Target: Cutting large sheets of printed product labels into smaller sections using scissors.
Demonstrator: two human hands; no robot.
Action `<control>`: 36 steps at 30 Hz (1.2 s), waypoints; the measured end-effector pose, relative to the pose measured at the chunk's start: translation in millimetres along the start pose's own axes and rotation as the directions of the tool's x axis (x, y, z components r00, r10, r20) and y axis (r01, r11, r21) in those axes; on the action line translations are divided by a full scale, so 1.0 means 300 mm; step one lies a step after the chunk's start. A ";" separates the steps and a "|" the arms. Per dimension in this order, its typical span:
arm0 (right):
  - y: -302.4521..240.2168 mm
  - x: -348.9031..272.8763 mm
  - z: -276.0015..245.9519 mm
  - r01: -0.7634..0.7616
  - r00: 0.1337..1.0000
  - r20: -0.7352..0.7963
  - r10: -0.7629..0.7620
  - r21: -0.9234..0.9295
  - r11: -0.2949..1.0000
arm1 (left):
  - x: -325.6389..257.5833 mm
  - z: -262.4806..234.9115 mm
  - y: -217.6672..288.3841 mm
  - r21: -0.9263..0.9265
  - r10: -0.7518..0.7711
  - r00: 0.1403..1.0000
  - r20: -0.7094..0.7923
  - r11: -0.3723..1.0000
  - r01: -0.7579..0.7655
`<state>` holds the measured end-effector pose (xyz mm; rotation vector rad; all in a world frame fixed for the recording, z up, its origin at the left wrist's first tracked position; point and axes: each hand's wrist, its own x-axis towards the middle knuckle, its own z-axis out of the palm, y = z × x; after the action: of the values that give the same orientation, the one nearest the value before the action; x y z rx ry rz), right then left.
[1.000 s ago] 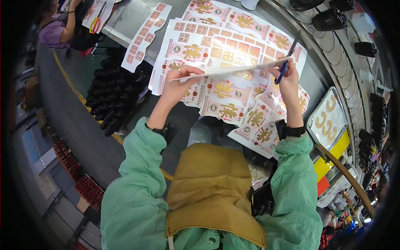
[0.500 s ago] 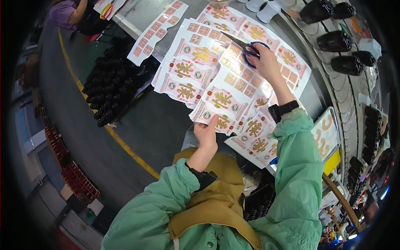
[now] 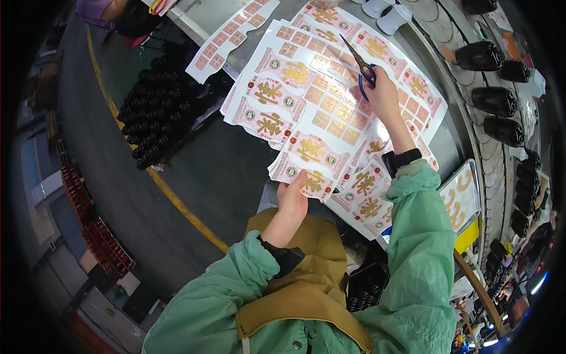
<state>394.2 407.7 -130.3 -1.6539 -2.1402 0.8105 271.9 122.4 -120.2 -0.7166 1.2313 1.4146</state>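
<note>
My right hand [image 3: 382, 97] is closed around a pair of scissors [image 3: 357, 60] with dark blue handles. Their blades look nearly together and point away from me over the printed sheets. My left hand [image 3: 291, 199] pinches the near-left corner of a label sheet [image 3: 337, 112], thumb on top, other fingers under it. Pink labels with gold characters and small gold squares are printed on this sheet. Beneath and around it lie more sheets of the same print [image 3: 268, 91], stacked and overlapping on the metal table. A cut strip of small squares [image 3: 227, 40] lies apart at the far left.
Along the right runs a conveyor [image 3: 454, 65] with several dark jars [image 3: 494, 101]. A tray [image 3: 463, 197] with curved pieces stands near my right forearm. White cups [image 3: 394, 19] are at the back. Many black bottles [image 3: 156, 112] stand left of the table. Another person's sleeve [image 3: 97, 13] shows far left.
The scissors have swung from pointing left to pointing more directly away from me. The sheet in my left hand lies flatter over the others. The whole view has shifted slightly.
</note>
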 end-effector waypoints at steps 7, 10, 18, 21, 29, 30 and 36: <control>-0.039 0.016 0.009 0.019 0.987 0.159 -0.001 -0.110 0.994 | 0.041 -0.042 -0.013 -0.038 -0.266 0.943 0.201 0.959 0.279; -0.055 0.025 0.007 0.030 0.999 0.014 -0.030 -0.006 1.000 | 0.004 -0.017 0.009 0.028 -0.113 0.988 0.108 0.993 0.111; -0.031 0.063 0.005 0.023 0.990 0.142 -0.006 -0.114 0.993 | -0.012 -0.032 0.034 0.057 -0.125 0.984 0.127 0.991 0.119; -0.075 0.061 0.021 0.012 0.981 0.193 0.003 -0.079 0.997 | -0.013 -0.043 0.042 0.106 -0.084 0.990 0.110 0.992 0.072; -0.104 0.019 -0.034 -0.158 0.947 0.319 0.035 0.370 0.915 | -0.075 0.065 0.316 0.504 0.449 0.829 0.334 0.658 -0.560; -0.127 0.004 -0.065 -0.305 0.901 0.422 0.095 0.465 0.831 | -0.060 0.091 0.369 0.485 0.462 0.810 0.362 0.648 -0.587; -0.159 -0.060 -0.127 -0.203 0.979 0.158 0.128 0.688 0.697 | 0.085 0.260 0.637 0.452 0.448 0.523 0.725 0.263 -0.852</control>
<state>383.8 391.5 -69.6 -1.3930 -1.4228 1.5553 99.5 225.4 -65.5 0.9180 1.6442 1.3370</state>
